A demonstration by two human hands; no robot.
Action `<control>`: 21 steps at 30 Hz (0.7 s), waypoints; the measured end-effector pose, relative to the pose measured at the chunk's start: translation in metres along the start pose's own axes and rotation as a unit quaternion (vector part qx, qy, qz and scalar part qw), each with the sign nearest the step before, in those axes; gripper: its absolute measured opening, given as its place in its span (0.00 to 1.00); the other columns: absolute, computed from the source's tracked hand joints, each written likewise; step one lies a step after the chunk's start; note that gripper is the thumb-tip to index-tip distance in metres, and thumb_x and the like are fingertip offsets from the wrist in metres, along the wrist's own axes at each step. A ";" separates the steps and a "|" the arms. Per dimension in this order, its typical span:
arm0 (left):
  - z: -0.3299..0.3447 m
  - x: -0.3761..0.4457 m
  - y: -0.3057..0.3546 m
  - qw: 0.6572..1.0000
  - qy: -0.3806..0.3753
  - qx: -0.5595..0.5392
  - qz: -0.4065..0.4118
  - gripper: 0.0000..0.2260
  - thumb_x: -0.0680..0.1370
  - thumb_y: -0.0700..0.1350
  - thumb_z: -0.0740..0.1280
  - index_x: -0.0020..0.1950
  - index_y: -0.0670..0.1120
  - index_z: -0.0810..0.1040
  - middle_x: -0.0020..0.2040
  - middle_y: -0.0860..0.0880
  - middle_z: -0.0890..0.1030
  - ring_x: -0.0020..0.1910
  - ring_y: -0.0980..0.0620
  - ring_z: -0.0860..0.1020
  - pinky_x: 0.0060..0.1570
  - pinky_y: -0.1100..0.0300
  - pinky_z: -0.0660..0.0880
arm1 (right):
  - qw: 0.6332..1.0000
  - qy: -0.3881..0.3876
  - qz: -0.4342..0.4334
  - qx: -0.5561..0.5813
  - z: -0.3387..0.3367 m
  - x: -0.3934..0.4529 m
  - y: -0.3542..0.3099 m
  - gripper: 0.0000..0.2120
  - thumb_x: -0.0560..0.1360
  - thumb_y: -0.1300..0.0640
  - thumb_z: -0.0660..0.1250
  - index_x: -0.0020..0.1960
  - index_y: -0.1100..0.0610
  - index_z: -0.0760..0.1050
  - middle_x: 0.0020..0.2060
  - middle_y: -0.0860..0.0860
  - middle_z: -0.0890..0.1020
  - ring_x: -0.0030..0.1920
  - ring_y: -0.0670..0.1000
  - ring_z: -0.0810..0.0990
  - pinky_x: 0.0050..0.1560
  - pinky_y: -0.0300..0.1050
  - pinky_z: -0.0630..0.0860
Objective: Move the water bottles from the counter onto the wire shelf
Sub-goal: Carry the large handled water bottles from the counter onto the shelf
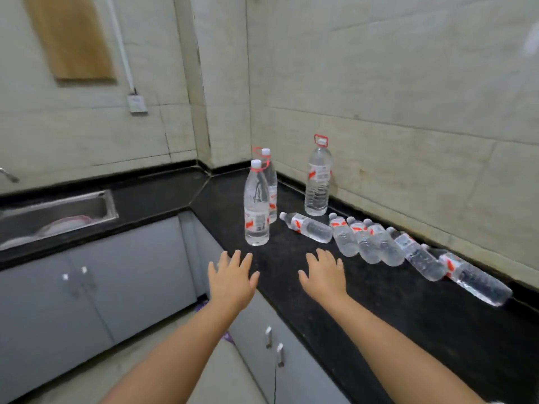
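Note:
Three large clear water bottles stand upright on the black counter (379,310): one in front (256,205), one right behind it (271,185), and one by the wall (318,182) with a red carry handle. Several small bottles lie on their sides in a row along the wall, from one (307,228) near the middle to one (475,279) at the right. My left hand (233,279) and my right hand (325,274) hover open, palms down, over the counter's front edge, just short of the front bottle. Neither touches anything. No wire shelf is in view.
A steel sink (58,211) with a pink-rimmed dish sits at the left. Grey cabinet doors (96,293) run below the counter. A wall socket (137,104) and a wooden board (73,36) hang on the tiled wall.

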State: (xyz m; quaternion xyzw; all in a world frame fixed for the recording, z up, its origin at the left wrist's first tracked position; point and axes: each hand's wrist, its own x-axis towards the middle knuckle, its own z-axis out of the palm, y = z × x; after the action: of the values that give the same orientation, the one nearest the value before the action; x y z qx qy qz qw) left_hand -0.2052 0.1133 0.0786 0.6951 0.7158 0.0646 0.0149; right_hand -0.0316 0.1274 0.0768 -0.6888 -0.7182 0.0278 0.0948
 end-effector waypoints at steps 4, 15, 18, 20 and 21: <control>0.000 0.069 -0.015 0.999 0.009 0.006 -0.036 0.23 0.81 0.55 0.50 0.75 0.52 0.52 0.77 0.49 0.53 0.76 0.44 0.48 0.72 0.44 0.49 | 1.000 0.011 -0.004 0.018 0.014 0.077 -0.002 0.22 0.78 0.49 0.58 0.69 0.57 0.64 0.68 0.55 0.67 0.70 0.55 0.63 0.71 0.53 0.58; -0.034 0.249 -0.023 0.992 0.107 -0.021 0.057 0.28 0.79 0.57 0.56 0.75 0.49 0.52 0.77 0.48 0.52 0.76 0.48 0.48 0.73 0.53 0.50 | 0.995 -0.006 0.020 0.095 0.070 0.214 0.001 0.22 0.77 0.49 0.59 0.67 0.58 0.68 0.67 0.53 0.70 0.68 0.52 0.68 0.66 0.47 0.68; -0.045 0.300 -0.026 0.981 0.134 -0.058 0.129 0.32 0.77 0.55 0.62 0.75 0.47 0.52 0.77 0.48 0.52 0.76 0.50 0.48 0.73 0.57 0.48 | 0.994 -0.036 0.029 0.101 0.087 0.239 -0.010 0.24 0.78 0.47 0.57 0.71 0.57 0.63 0.71 0.52 0.65 0.72 0.50 0.62 0.70 0.44 0.63; -0.048 0.333 -0.028 0.971 0.121 -0.069 0.196 0.35 0.75 0.53 0.65 0.75 0.45 0.51 0.77 0.48 0.52 0.76 0.51 0.47 0.73 0.60 0.46 | 0.992 -0.047 0.035 0.112 0.094 0.255 -0.018 0.25 0.78 0.47 0.56 0.72 0.56 0.61 0.72 0.52 0.63 0.73 0.49 0.61 0.69 0.42 0.62; -0.050 0.347 -0.029 0.964 0.106 -0.075 0.231 0.36 0.74 0.52 0.67 0.75 0.44 0.51 0.77 0.48 0.52 0.76 0.52 0.47 0.73 0.61 0.46 | 0.990 -0.049 0.043 0.123 0.097 0.264 -0.022 0.25 0.78 0.47 0.56 0.72 0.56 0.61 0.72 0.51 0.63 0.73 0.49 0.61 0.69 0.41 0.62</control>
State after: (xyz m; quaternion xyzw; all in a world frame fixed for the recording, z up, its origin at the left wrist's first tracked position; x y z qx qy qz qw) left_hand -0.2509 0.4545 0.1484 0.8275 0.5267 0.1932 -0.0240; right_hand -0.0788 0.3973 0.0113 -0.6998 -0.6829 0.1538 0.1425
